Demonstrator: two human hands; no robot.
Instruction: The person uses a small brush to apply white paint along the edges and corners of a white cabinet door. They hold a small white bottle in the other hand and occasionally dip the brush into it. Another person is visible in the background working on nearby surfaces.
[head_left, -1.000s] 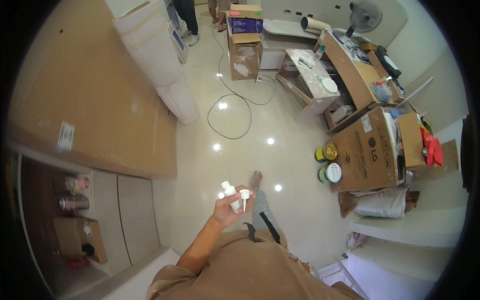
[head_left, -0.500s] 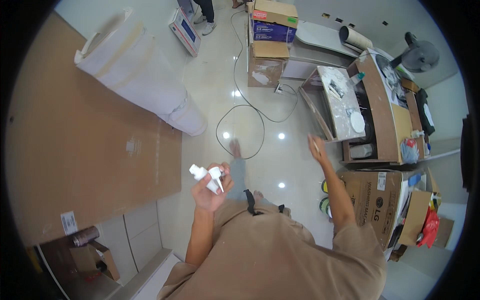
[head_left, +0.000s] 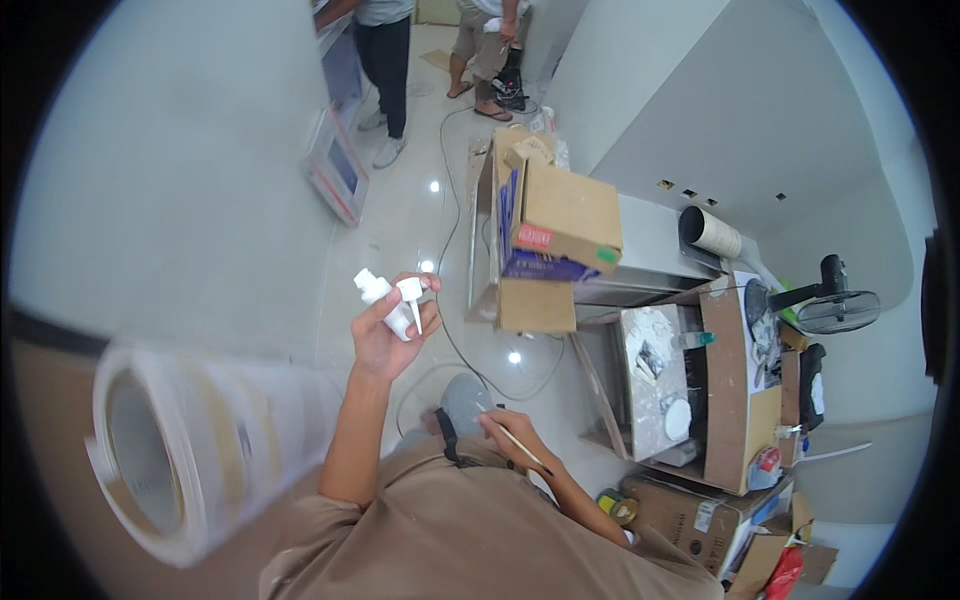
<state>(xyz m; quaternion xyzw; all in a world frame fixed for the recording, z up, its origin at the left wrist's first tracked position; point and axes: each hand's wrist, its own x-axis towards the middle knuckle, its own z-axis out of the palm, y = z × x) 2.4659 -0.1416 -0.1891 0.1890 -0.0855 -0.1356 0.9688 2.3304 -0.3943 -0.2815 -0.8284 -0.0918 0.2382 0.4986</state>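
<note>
My left hand (head_left: pixel 380 345), raised in front of my body, is closed round a small white plastic bottle (head_left: pixel 373 290) with its neck uncovered. The same fingers hold a white pointed nozzle cap (head_left: pixel 411 292), its tip downward beside the bottle. Close to my waist, my right hand (head_left: pixel 515 437) grips a thin pale stick (head_left: pixel 521 447) with a dark end, perhaps a slim brush; its exact kind does not show.
A wrapped roll (head_left: pixel 240 430) stands close on the left. Ahead are stacked cardboard boxes (head_left: pixel 570 205) and a cable (head_left: pixel 452 335) across the floor. A cluttered bench (head_left: pixel 730 400) with a fan (head_left: pixel 840 310) lies right. Two people (head_left: pixel 384 60) stand at the back.
The view has tipped up and ahead, bringing the people and boxes more into sight. My right hand has come in from the far right to my waist; my left still holds the bottle and cap.
</note>
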